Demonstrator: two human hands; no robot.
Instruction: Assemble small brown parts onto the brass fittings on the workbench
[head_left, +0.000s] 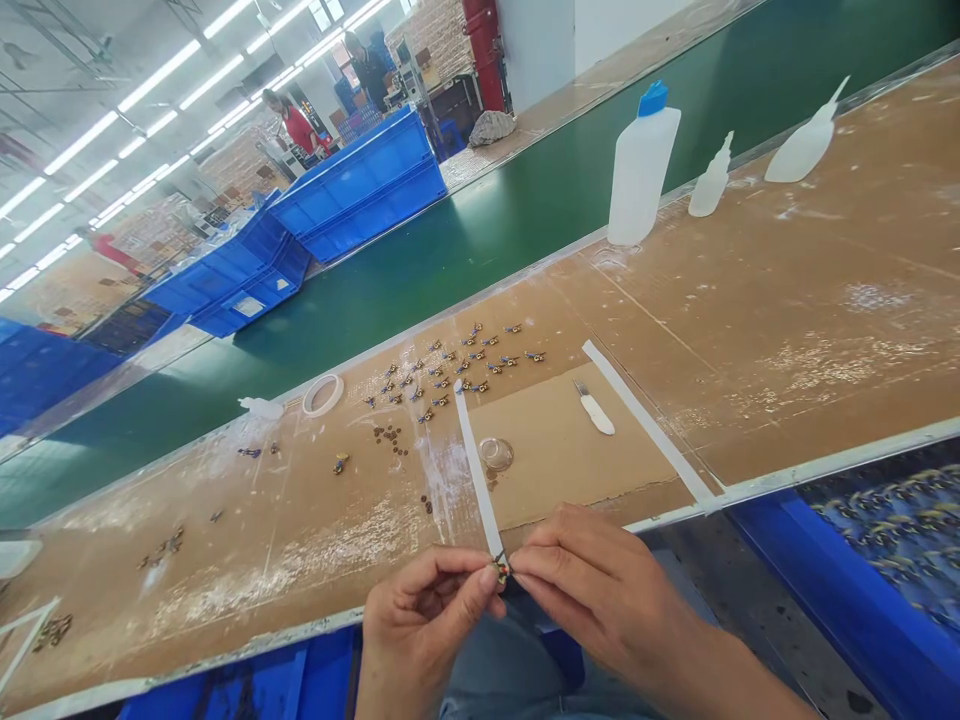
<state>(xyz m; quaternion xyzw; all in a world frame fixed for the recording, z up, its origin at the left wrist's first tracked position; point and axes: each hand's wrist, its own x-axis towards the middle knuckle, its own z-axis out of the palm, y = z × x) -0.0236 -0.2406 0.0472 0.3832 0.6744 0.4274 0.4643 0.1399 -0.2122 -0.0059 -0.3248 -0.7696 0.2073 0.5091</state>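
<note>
Our right hand [607, 585] and left hand [431, 612] meet at the near edge of the brown, scuffed table [765, 290]. Beyond it we see a smooth green belt [525, 205] and blue plastic crates [360, 190]; one white label [249, 306] is too blurred to read. On the table: a translucent, blue-capped bottle [643, 185], a white-handled knife [596, 410], a clear round cup [496, 454] and small blue-and-gold pieces [426, 415]. Left thumb and fingertips clamp a coloured part [502, 569]; whether the right fingertips also grip it, we cannot tell.

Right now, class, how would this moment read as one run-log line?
left hand: pinches small piece | right hand: at same piece | cardboard: white-handled tool on top
</note>
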